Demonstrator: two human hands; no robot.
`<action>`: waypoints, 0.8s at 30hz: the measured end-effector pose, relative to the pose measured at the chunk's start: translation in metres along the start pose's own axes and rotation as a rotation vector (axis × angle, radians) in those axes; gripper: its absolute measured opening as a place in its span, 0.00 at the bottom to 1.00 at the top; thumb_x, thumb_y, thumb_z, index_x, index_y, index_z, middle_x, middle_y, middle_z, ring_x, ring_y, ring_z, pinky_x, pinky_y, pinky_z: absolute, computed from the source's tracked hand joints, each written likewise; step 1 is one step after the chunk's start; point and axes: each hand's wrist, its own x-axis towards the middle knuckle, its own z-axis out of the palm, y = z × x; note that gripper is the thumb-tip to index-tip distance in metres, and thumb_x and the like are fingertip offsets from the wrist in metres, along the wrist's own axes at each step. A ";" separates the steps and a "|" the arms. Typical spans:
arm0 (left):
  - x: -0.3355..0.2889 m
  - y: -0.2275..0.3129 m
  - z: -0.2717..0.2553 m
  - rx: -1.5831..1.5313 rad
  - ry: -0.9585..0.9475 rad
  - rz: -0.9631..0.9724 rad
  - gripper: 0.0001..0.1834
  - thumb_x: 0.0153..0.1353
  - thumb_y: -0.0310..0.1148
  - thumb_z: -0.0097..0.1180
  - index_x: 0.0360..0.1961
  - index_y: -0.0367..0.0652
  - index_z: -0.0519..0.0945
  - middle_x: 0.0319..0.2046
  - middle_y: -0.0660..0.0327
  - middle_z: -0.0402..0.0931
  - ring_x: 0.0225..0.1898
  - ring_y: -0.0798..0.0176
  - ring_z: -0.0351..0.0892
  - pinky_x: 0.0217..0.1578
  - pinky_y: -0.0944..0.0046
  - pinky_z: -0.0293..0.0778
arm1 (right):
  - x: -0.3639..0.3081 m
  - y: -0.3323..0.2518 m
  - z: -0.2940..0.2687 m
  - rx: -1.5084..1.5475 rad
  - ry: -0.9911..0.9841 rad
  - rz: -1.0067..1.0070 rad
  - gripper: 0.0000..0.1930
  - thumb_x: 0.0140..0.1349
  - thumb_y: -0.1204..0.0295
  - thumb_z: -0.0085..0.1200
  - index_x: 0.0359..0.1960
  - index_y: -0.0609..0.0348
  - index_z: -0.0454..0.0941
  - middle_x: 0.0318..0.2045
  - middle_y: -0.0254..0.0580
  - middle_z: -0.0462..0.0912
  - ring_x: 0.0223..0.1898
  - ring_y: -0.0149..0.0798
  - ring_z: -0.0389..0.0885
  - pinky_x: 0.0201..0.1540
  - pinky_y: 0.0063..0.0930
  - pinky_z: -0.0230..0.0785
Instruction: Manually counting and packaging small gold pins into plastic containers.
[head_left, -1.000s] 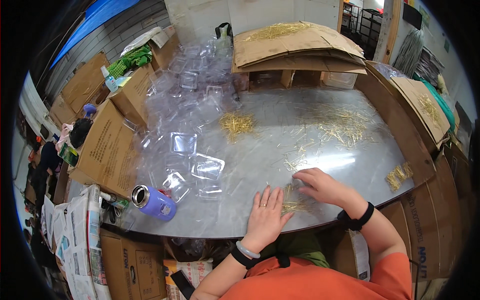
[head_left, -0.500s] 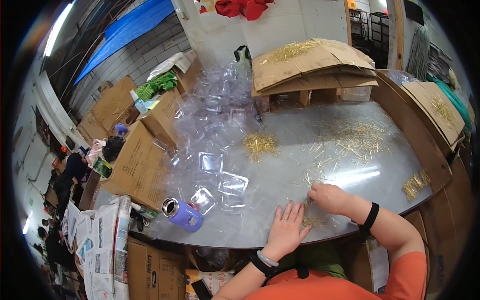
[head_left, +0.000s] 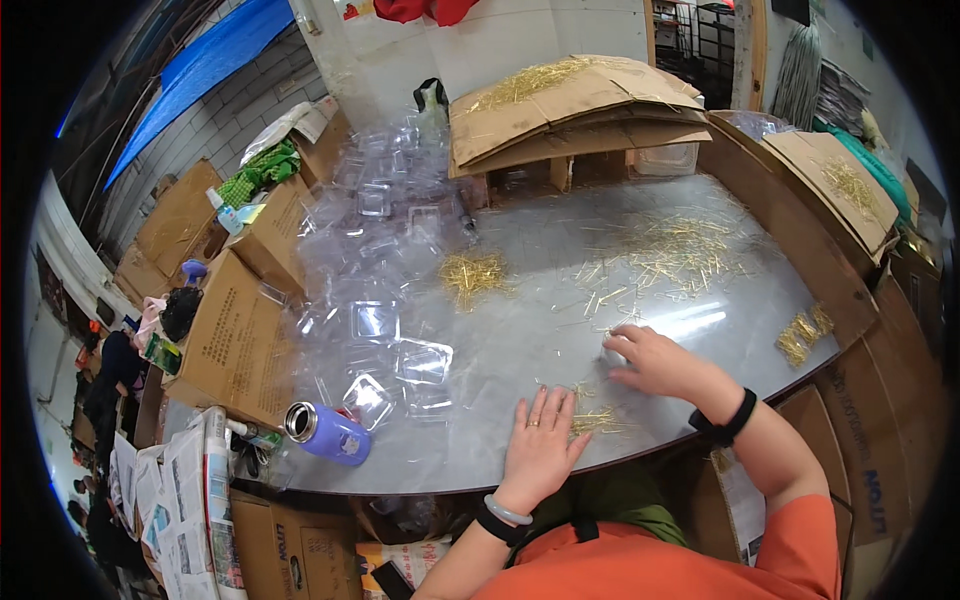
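Observation:
My left hand (head_left: 540,445) lies flat on the grey table (head_left: 560,350) near its front edge, fingers stretched out. Beside its fingertips and thumb is a small bunch of thin gold-coloured wire pieces (head_left: 597,421). My right hand (head_left: 665,372) is just above the tabletop to the right, thumb apart from curved fingers, with nothing visible between them. Farther back, a loose spread of the same gold pieces (head_left: 680,255) covers part of the table. A denser gold heap (head_left: 474,278) sits left of it. Several gold bundles (head_left: 803,335) lie by the right edge.
Clear plastic trays (head_left: 375,322) are piled on the left, near an uncapped purple bottle (head_left: 335,437). Cardboard boxes (head_left: 235,340) stand along the left side. A cardboard cover (head_left: 580,110) sits at the back, and a cardboard wall (head_left: 800,235) borders the right.
My right hand has lifted away from my left hand, and its pinched fingers have come apart. My left hand stays flat on the table. The whole view has shifted slightly.

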 end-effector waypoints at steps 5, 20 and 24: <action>0.000 0.001 -0.006 -0.125 0.018 -0.056 0.54 0.63 0.64 0.57 0.73 0.29 0.58 0.73 0.43 0.56 0.75 0.39 0.52 0.74 0.39 0.46 | -0.072 -0.051 -0.027 0.004 -0.078 0.057 0.23 0.62 0.60 0.63 0.57 0.54 0.79 0.53 0.46 0.79 0.53 0.52 0.77 0.58 0.43 0.71; 0.003 0.002 -0.004 -0.047 -0.016 -0.026 0.46 0.64 0.61 0.57 0.70 0.34 0.66 0.68 0.47 0.65 0.73 0.35 0.56 0.72 0.38 0.53 | 0.009 -0.024 0.012 -0.062 0.015 -0.255 0.14 0.59 0.74 0.56 0.47 0.55 0.81 0.43 0.48 0.80 0.46 0.53 0.80 0.50 0.44 0.75; 0.003 0.003 0.002 -0.046 0.079 0.013 0.43 0.69 0.60 0.51 0.70 0.31 0.67 0.67 0.44 0.69 0.72 0.36 0.59 0.71 0.39 0.54 | 0.014 -0.009 0.012 -0.013 0.029 -0.032 0.17 0.56 0.75 0.59 0.49 0.58 0.81 0.47 0.52 0.79 0.48 0.58 0.78 0.52 0.46 0.74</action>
